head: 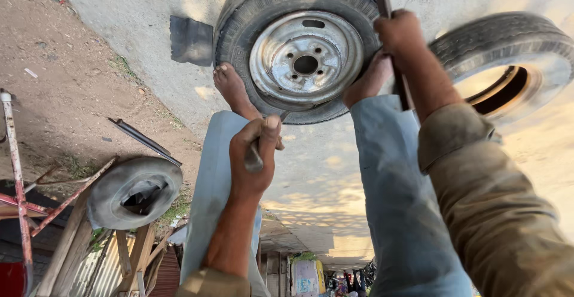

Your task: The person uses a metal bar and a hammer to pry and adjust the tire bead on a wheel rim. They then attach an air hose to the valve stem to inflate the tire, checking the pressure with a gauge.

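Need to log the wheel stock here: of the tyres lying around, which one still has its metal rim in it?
The tyre under the person's bare feet, between the two hands, holds a silver steel rim. The tyre at the right and the grey one at the lower left are hollow.

The concrete ground (335, 171) carries a tyre with a silver steel rim (305, 58), lying flat. Beside it lies a second tyre without rim (508, 52), and a dark rubber piece (190, 40) lies near the first one. Two bare feet (230, 87) stand on the ground, touching the rimmed tyre.
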